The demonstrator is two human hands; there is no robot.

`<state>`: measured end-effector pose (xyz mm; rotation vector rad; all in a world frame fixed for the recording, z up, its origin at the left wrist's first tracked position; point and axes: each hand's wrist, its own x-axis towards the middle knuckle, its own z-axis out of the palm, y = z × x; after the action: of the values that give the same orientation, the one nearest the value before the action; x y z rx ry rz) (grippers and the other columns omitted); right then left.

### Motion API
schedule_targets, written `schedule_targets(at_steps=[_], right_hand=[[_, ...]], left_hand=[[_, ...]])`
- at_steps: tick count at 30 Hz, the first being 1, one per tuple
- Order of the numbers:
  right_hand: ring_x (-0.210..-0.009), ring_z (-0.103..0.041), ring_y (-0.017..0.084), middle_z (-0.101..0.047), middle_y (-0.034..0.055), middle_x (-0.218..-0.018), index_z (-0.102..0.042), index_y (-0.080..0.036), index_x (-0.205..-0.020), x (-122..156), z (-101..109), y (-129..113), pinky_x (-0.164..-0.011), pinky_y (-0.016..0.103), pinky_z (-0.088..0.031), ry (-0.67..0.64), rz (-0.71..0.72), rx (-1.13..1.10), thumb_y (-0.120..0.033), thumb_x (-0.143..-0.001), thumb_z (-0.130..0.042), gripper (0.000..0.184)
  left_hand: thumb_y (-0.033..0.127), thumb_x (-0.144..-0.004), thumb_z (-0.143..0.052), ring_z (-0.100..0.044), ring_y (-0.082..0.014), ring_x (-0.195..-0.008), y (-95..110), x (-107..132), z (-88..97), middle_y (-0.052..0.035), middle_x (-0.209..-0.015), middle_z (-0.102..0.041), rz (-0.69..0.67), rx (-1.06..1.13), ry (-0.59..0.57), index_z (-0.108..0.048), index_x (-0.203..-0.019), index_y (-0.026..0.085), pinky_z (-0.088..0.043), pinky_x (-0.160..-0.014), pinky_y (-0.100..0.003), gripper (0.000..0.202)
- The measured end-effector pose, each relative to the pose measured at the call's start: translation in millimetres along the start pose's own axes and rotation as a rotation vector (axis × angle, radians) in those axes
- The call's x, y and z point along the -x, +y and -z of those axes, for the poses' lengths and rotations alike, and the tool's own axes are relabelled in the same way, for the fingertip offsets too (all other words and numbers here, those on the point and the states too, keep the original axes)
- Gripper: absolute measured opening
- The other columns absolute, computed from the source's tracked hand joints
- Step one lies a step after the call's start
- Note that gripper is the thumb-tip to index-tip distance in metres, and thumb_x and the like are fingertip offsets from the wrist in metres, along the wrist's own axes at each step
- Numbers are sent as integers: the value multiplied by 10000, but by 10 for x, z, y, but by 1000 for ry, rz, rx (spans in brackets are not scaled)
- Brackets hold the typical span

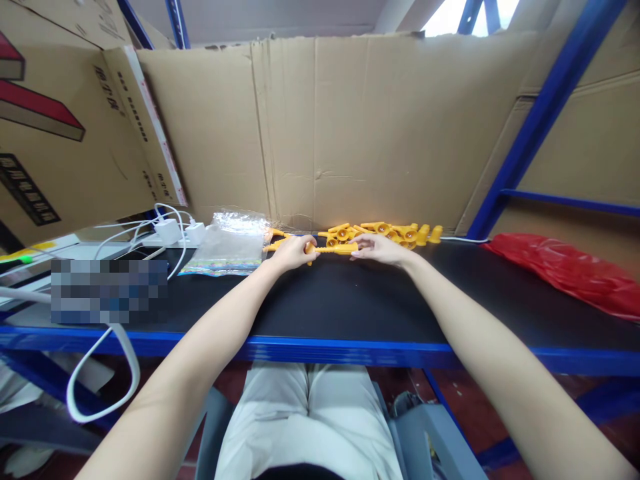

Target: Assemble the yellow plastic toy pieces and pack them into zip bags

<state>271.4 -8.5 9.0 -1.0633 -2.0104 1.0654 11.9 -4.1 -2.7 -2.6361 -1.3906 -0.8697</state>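
Observation:
Both my hands reach to the back of the black bench top [350,300]. Between them lies a long yellow plastic piece [336,249]. My left hand [291,253] is closed around its left end. My right hand [379,248] pinches its right end. Just behind them, a pile of several similar yellow plastic parts [385,233] rests against the cardboard wall [350,133].
Clear plastic bags [227,243] lie left of my hands, with a white charger and cables [170,232] beyond them. A red plastic bag [570,270] sits at the right. Blue shelf posts [545,113] and the blue front edge [320,348] frame the bench.

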Motion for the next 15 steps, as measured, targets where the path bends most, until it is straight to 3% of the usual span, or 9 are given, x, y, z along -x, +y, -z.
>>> schedule_targets(at_steps=[7,15], right_hand=[[-760,-650,185,-656,95,-912,-568,-148,-926,27,2,-25,-889,436,-415,-35,8,116,-420,-756,-593,321],[-601,-626,133,-664,76,-788,-518,-145,-867,-3,-37,-12,-605,293,-440,-35,-58,67,-552,-825,-427,419]], left_hand=[[384,-744,-550,-515,-121,-581,14,3,7,8,-650,-584,-23,-22,27,-606,-917,195,-338,-552,-220,263],[377,-745,-555,-513,-120,-573,12,-2,-17,7,-647,-589,-32,-5,52,-608,-900,193,-325,-537,-217,246]])
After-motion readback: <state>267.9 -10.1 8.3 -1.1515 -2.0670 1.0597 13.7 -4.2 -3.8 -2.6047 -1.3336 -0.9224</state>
